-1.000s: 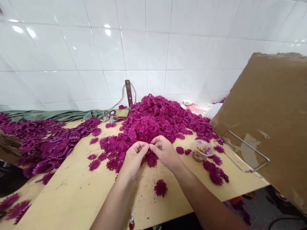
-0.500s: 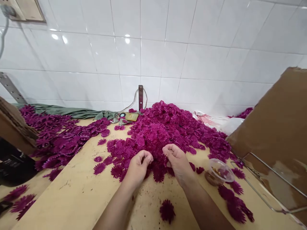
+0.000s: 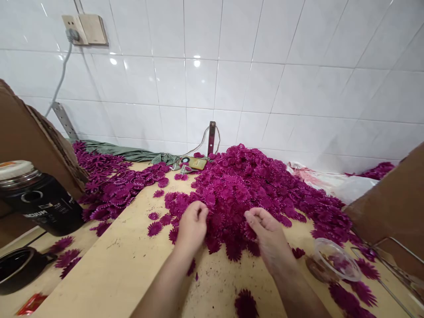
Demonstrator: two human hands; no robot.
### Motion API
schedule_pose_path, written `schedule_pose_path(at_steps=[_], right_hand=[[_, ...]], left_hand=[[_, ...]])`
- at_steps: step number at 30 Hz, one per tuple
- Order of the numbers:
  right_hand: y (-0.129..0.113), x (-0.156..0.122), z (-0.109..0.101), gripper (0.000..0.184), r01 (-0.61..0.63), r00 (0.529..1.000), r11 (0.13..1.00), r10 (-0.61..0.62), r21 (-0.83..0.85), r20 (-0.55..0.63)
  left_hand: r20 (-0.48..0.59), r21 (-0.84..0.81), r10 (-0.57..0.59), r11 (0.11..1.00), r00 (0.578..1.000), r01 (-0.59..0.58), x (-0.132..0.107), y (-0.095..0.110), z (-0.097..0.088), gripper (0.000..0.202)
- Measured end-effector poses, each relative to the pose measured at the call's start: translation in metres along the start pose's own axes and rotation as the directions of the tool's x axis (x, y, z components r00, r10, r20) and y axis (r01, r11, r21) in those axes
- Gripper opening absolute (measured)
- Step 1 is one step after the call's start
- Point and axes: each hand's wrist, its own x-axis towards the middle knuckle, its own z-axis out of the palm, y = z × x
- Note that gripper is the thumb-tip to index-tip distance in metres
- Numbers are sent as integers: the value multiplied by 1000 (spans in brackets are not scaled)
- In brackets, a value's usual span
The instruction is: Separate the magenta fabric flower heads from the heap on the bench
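Observation:
A big heap of magenta fabric flower heads (image 3: 245, 190) lies on the pale wooden table (image 3: 112, 269) against the tiled wall. My left hand (image 3: 192, 226) rests at the heap's near edge with fingers curled in; what they hold is hidden. My right hand (image 3: 270, 236) hovers just right of it, fingers bent and pinched together over the flowers; I cannot make out anything in them. One loose flower (image 3: 245, 304) lies on the table between my forearms.
A second spread of flowers (image 3: 112, 185) covers the left back. A black jar (image 3: 39, 198) and a dark cup (image 3: 20, 267) stand at far left beside cardboard (image 3: 29, 132). A clear plastic cup (image 3: 333, 260), a wire frame (image 3: 394, 265) and more cardboard (image 3: 394, 203) are on the right.
My hands, which met fingertip to fingertip, have drawn apart. The view has swung left and up, bringing the jar, cup and wall socket into sight.

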Motion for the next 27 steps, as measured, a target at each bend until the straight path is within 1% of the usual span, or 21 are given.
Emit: schedule_pose_path(at_steps=[1, 3, 4, 5, 6, 7, 9, 10, 11, 13, 15, 16, 17, 18, 19, 20, 22, 23, 25, 26, 27], right_hand=[[-2, 3, -6, 40, 25, 999, 999, -26, -46, -23], [-5, 9, -15, 38, 82, 994, 980, -94, -181, -59], [-6, 11, -19, 38, 115, 987, 953, -140, -282, -72], [-5, 12, -21, 38, 150, 978, 902, -195, -404, -73], [-2, 10, -23, 39, 187, 965, 824, -257, -535, -59], [1, 5, -24, 40, 222, 949, 722, -314, -656, -24], [12, -10, -25, 38, 296, 915, 498, -394, -815, 92], [19, -21, -26, 35, 338, 895, 408, -418, -848, 156], [26, -32, -26, 32, 388, 872, 337, -436, -858, 223], [42, -54, -26, 26, 483, 811, 226, -479, -846, 335], [57, -69, -23, 22, 583, 735, 131, -505, -802, 452], [63, -73, -20, 21, 621, 706, 95, -499, -778, 502], [68, -75, -17, 21, 650, 686, 70, -481, -756, 546], [71, -73, -13, 21, 672, 678, 58, -450, -739, 581], [71, -69, -9, 21, 684, 680, 55, -410, -728, 608], [69, -63, -5, 22, 683, 695, 58, -361, -728, 622], [59, -44, 1, 25, 635, 757, 61, -246, -770, 605], [52, -33, 2, 25, 579, 806, 49, -184, -814, 563], [36, -12, 0, 24, 417, 904, 5, -101, -909, 415], [28, -4, -2, 24, 333, 939, -12, -84, -943, 333], [21, 3, -6, 23, 259, 962, -18, -85, -966, 260]], left_hand=[[-30, 34, -15, 999, 999, 16, 5, -2, -4, 13], [-43, 105, 21, 994, 999, -17, 11, -2, -8, 9], [-37, 150, 56, 987, 998, -50, 13, -1, -8, 17], [-23, 201, 89, 976, 996, -82, 14, 1, -7, 29], [-4, 257, 118, 960, 993, -113, 13, 3, -5, 40], [23, 310, 144, 940, 989, -144, 11, 5, -3, 46], [117, 389, 180, 897, 977, -212, 6, 7, -3, 45], [172, 411, 189, 878, 967, -245, 3, 7, -6, 40], [216, 425, 192, 864, 957, -269, 0, 6, -10, 37], [253, 446, 191, 847, 948, -290, -3, 1, -22, 33], [227, 474, 196, 833, 954, -284, -4, -5, -36, 33], [209, 493, 200, 824, 957, -280, -3, -8, -43, 33], [198, 513, 204, 812, 959, -278, -1, -12, -50, 32], [193, 535, 203, 799, 960, -276, 1, -16, -55, 32], [187, 557, 198, 786, 962, -269, 3, -20, -59, 31], [182, 575, 189, 776, 965, -260, 6, -24, -62, 31], [160, 596, 163, 770, 974, -227, 13, -32, -66, 31], [144, 597, 143, 776, 979, -202, 17, -35, -68, 31], [98, 586, 101, 798, 990, -140, 30, -42, -72, 29], [71, 579, 81, 808, 994, -107, 38, -45, -74, 28], [38, 573, 64, 816, 997, -74, 48, -48, -76, 28]])
